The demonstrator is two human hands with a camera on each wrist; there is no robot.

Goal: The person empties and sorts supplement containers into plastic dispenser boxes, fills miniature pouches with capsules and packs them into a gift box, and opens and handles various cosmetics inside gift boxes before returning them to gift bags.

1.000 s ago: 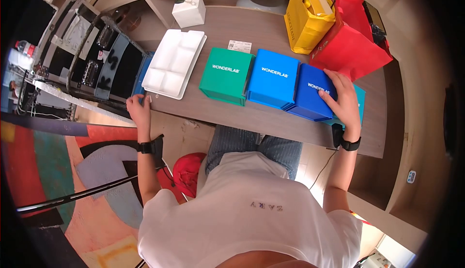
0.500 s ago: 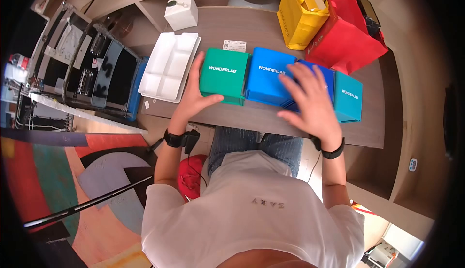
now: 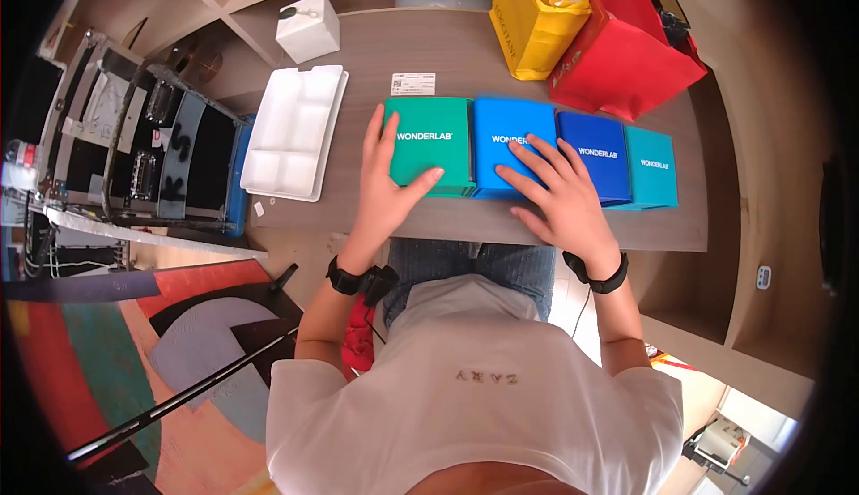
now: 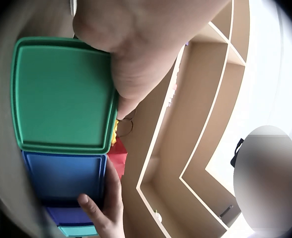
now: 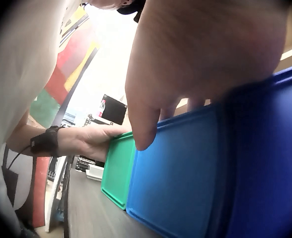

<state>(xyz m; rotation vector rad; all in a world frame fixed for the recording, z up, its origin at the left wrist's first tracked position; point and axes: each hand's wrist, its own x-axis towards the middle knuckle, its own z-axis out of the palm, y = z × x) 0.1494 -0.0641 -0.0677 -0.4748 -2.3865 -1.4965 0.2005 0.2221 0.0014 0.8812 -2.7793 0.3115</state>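
Resting flat on the green box, the left hand lies released; the right hand, fingers spread and grasping nothing, presses the light blue box. Four boxes already stand touching along the counter; only squaring seems left.

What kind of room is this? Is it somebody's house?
Probably a home or small studio workspace, though I can't be sure. There's a built-in wooden desk set among open wooden shelves, a colourful patterned rug on the floor, and paper shopping bags standing beside a row of coloured boxes.
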